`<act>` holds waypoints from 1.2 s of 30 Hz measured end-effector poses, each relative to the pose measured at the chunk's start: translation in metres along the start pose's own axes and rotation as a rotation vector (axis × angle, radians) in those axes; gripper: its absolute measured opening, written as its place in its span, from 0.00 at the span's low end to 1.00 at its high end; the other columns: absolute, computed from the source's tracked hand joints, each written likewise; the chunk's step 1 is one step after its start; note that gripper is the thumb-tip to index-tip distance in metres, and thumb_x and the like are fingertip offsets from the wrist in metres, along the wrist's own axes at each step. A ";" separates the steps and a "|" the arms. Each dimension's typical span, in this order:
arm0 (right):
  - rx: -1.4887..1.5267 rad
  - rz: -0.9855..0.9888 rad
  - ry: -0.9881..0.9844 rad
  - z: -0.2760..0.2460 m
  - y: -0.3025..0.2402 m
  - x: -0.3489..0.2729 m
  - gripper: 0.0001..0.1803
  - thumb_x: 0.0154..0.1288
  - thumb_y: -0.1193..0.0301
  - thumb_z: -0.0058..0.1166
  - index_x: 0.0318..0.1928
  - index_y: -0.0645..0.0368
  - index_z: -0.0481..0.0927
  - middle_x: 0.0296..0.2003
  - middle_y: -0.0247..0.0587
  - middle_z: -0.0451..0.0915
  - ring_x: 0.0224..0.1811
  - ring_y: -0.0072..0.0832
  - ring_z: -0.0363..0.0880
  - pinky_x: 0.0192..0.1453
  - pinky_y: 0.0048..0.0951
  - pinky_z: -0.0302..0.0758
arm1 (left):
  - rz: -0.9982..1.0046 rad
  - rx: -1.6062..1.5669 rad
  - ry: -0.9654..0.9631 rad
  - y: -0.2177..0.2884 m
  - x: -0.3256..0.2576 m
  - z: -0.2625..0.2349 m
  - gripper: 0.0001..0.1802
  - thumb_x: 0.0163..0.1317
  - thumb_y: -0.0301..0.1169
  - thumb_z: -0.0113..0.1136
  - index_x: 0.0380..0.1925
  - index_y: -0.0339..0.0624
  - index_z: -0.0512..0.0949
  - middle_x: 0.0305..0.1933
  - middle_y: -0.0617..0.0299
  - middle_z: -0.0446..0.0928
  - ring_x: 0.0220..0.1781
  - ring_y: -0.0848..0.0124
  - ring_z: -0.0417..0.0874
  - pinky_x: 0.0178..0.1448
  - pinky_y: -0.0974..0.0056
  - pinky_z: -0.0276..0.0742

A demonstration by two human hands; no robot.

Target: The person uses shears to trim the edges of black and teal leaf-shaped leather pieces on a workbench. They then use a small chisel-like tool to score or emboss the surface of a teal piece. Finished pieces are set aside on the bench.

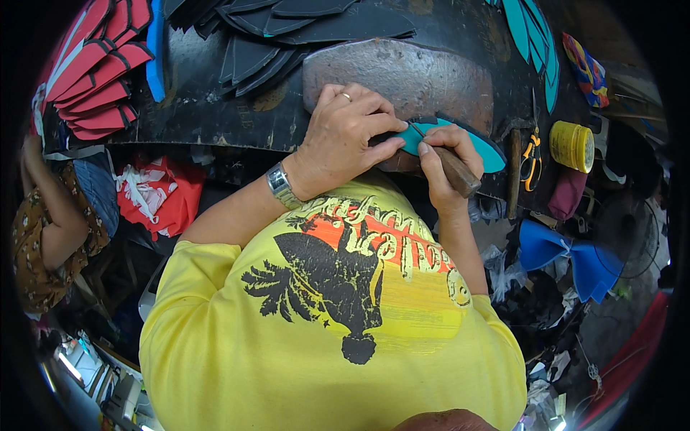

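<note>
My left hand (351,131), with a ring and a metal watch, has its thumb and index finger pinched at the edge of a teal sole-shaped piece (483,149) with a black layer along its far side. In my right hand (451,152) is a wooden-handled awl (458,174), its thin metal shaft angled toward the left fingertips. The tip's exact contact with the piece is too small to tell. Beneath the piece and both hands lies a worn brown slab (402,75) on the dark table, reaching toward the table's near edge.
Stacked black pieces (323,27), red pieces (108,82) and teal pieces (530,36) lie around the slab. To the right are a hammer (514,172), orange-handled scissors (532,159) and a yellow tub (572,146). Another person's arm (61,212) shows at far left.
</note>
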State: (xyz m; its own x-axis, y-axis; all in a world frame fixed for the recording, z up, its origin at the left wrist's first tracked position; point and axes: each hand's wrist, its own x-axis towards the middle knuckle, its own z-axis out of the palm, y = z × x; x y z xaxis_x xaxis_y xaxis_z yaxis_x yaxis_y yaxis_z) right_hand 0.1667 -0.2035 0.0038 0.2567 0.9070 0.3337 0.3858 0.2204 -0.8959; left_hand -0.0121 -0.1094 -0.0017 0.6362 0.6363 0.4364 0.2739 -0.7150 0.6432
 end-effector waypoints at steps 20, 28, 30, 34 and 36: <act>-0.308 -0.278 -0.102 0.010 -0.001 0.003 0.09 0.46 0.84 0.59 0.30 0.64 0.76 0.26 0.44 0.77 0.26 0.36 0.78 0.33 0.30 0.75 | -0.026 -0.032 -0.009 0.002 -0.009 -0.005 0.14 0.49 0.33 0.75 0.38 0.48 0.87 0.40 0.68 0.80 0.45 0.69 0.79 0.55 0.60 0.66; 0.017 -0.053 -0.011 0.002 -0.001 0.001 0.06 0.53 0.84 0.59 0.32 0.64 0.77 0.28 0.40 0.79 0.29 0.27 0.76 0.36 0.27 0.74 | 0.001 -0.016 -0.017 0.000 -0.009 -0.005 0.14 0.50 0.34 0.75 0.38 0.49 0.87 0.40 0.69 0.80 0.46 0.68 0.79 0.54 0.59 0.67; 0.016 -0.046 -0.018 0.002 -0.001 0.000 0.06 0.54 0.84 0.59 0.33 0.64 0.77 0.29 0.40 0.79 0.29 0.26 0.76 0.36 0.26 0.74 | 0.000 -0.005 -0.022 0.000 -0.009 -0.005 0.14 0.50 0.34 0.74 0.38 0.49 0.87 0.40 0.69 0.80 0.47 0.68 0.79 0.55 0.59 0.67; -0.039 -0.074 -0.046 0.004 -0.001 0.001 0.07 0.52 0.84 0.60 0.33 0.65 0.77 0.29 0.41 0.80 0.28 0.27 0.77 0.36 0.27 0.75 | -0.005 -0.004 -0.031 0.001 -0.009 -0.005 0.13 0.50 0.34 0.74 0.38 0.49 0.86 0.40 0.69 0.80 0.47 0.68 0.78 0.55 0.59 0.67; -0.063 -0.102 -0.056 0.005 0.000 0.002 0.07 0.51 0.84 0.60 0.32 0.65 0.77 0.28 0.42 0.79 0.28 0.28 0.77 0.36 0.28 0.75 | -0.011 -0.006 -0.033 0.001 -0.008 -0.005 0.13 0.50 0.34 0.74 0.38 0.49 0.86 0.40 0.68 0.80 0.47 0.68 0.78 0.55 0.59 0.67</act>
State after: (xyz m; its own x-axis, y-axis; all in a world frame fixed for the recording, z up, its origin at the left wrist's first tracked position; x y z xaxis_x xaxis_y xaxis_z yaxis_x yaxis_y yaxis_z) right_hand 0.1630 -0.2002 0.0034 0.1641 0.9002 0.4033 0.4630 0.2907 -0.8373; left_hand -0.0208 -0.1137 -0.0011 0.6567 0.6342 0.4080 0.2766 -0.7059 0.6521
